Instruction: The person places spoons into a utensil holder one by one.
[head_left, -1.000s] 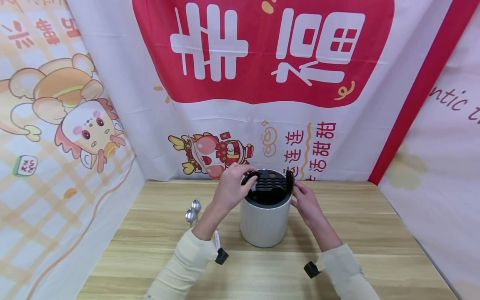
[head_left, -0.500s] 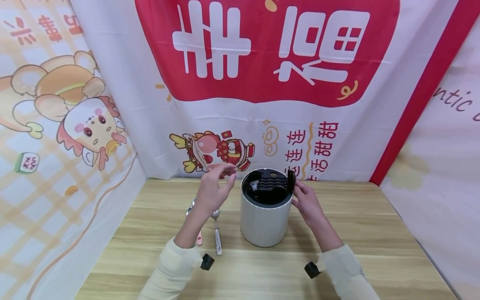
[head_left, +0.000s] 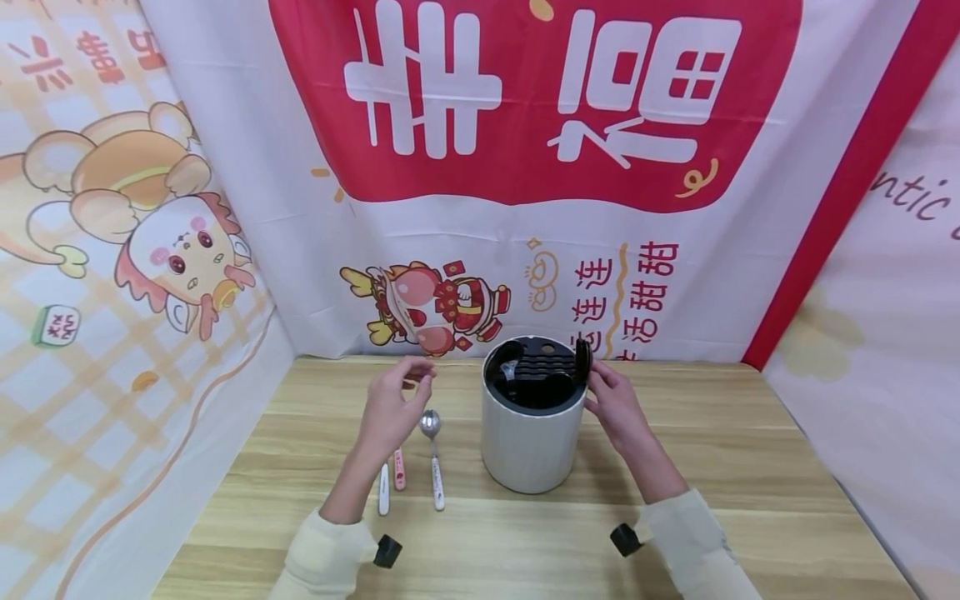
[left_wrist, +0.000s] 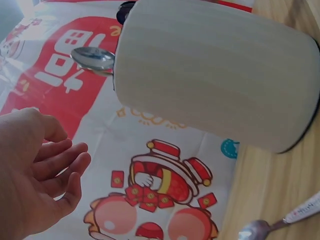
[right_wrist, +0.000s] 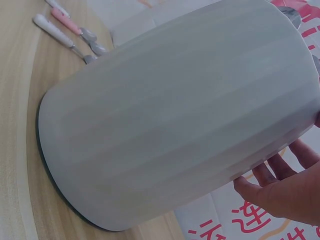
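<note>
Spoons (head_left: 399,471), two of them, lie partly behind the left hand (head_left: 392,404).

The canister (head_left: 528,454) is off-white (its top (head_left: 542,344) black), the table (head_left: 690,433) wood-grained.

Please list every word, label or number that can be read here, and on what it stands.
"幸福": red panel of the back cloth, sideways.
"运连连": back cloth, below the panel, sideways.
"活甜甜": beside it, sideways.
"ntic": right cloth, word incomplete.
Left cloth: characters not surely readable.
White spoon handle: print too small to read.
</note>
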